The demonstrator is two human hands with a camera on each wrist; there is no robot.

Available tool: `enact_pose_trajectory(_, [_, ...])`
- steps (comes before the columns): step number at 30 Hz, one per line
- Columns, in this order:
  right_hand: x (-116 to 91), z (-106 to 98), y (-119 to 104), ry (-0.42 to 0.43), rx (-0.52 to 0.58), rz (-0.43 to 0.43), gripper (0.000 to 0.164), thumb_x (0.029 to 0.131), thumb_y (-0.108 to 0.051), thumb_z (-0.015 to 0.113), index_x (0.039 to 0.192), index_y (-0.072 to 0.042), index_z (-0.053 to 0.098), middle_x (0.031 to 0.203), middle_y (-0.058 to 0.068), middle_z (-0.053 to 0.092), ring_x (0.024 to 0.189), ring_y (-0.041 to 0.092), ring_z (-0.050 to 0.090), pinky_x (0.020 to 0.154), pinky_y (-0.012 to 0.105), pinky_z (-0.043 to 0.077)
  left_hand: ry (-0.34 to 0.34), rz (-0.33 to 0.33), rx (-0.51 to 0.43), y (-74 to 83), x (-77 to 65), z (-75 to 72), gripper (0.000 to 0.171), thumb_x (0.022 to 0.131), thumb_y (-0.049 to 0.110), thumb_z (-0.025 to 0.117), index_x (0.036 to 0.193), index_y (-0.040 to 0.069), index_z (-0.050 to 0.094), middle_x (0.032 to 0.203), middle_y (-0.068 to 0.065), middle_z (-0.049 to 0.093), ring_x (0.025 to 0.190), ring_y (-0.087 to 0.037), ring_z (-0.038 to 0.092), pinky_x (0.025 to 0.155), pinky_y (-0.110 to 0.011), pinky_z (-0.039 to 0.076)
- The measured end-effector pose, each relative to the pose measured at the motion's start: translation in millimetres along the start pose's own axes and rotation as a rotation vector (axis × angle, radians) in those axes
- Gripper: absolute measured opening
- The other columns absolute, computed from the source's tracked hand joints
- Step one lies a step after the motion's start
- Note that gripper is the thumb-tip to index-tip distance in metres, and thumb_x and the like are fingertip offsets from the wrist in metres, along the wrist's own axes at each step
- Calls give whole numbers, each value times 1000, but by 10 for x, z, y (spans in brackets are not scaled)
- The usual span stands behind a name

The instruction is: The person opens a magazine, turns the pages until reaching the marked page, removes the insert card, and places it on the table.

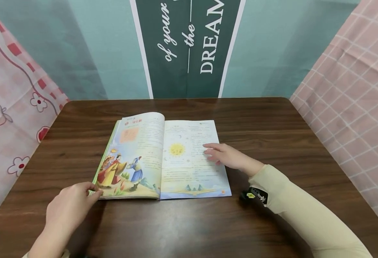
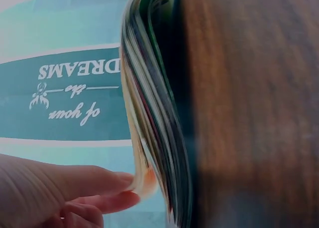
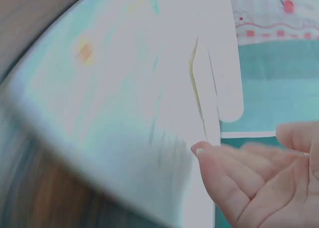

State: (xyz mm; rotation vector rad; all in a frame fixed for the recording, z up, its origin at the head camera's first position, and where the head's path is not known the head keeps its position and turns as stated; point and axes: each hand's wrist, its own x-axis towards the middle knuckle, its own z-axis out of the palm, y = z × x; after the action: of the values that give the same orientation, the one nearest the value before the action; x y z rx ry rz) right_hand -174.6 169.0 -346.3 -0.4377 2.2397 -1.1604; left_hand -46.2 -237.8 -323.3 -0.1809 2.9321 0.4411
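Note:
An open illustrated book (image 1: 193, 182) lies on the brown table, its left side arched near the spine. My left hand (image 1: 71, 204) is at the book's lower left corner. In the left wrist view, its thumb and finger pinch a few page edges (image 2: 142, 175), slightly apart from the thicker stack behind. On the right page is a pale rectangle with a yellow sun face (image 1: 177, 149); whether it is printed or a separate card I cannot tell. My right hand (image 1: 226, 154) is over the right page's outer part, fingers extended and holding nothing. Whether its fingertips touch the paper is unclear.
The wooden table (image 1: 273, 122) extends around the book. A teal cloth with a dark lettered band (image 1: 189, 50) hangs behind it. Patterned pink cloths hang on the left (image 1: 11, 107) and right (image 1: 353, 89). A black strap (image 1: 259, 195) sits at the right wrist.

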Motion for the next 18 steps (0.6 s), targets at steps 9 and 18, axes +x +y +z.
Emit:
enact_pose_trajectory(9, [335,37,-13,-34,470,131,57,100,-24,43,146,0,20,139,25,38,120,34,48,94,41,41,-55,1,49,-9,32,56,11,82,26,63,75,19,66,68,-6,60,55,-20,52,44,-40,35])
enact_pose_trajectory(18, [450,71,-77,7,500,143,53,98,-22,46,142,1,27,133,24,46,119,31,50,96,41,41,-59,-15,64,-32,78,43,17,83,32,64,78,17,69,72,-13,63,57,-26,56,44,-44,38])
